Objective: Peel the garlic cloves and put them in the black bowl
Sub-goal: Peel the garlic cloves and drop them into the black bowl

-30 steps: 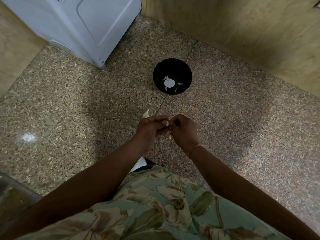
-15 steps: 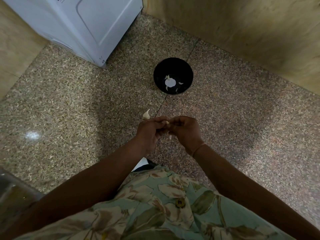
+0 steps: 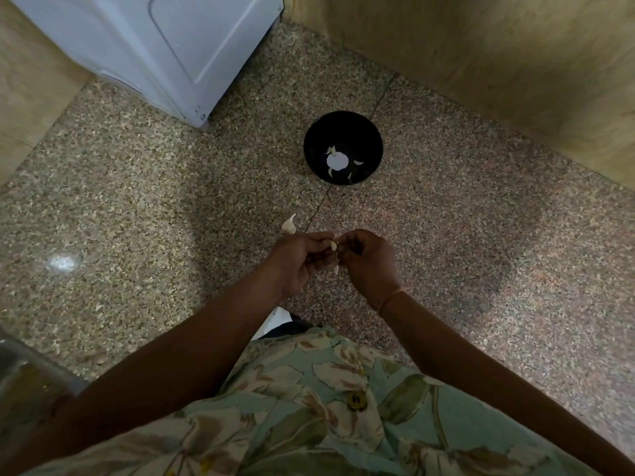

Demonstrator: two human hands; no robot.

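Observation:
A black bowl (image 3: 371,139) stands on the speckled stone floor ahead of me, with several pale garlic pieces around a white spot at its bottom. My left hand (image 3: 299,261) and my right hand (image 3: 366,261) meet below the bowl, both pinching one small garlic clove (image 3: 332,244) between their fingertips. A strip of pale skin (image 3: 336,269) hangs under the fingers. Another piece of garlic (image 3: 289,225) lies on the floor just beyond my left hand.
A white appliance (image 3: 154,46) stands at the back left. A tan wall (image 3: 481,56) runs along the back right. A grey metal object (image 3: 24,376) shows at the lower left edge. My floral shirt fills the bottom.
Both hands stay joined on the clove; the fingers have shifted slightly and the clove shows a little more between them. The bowl has not moved.

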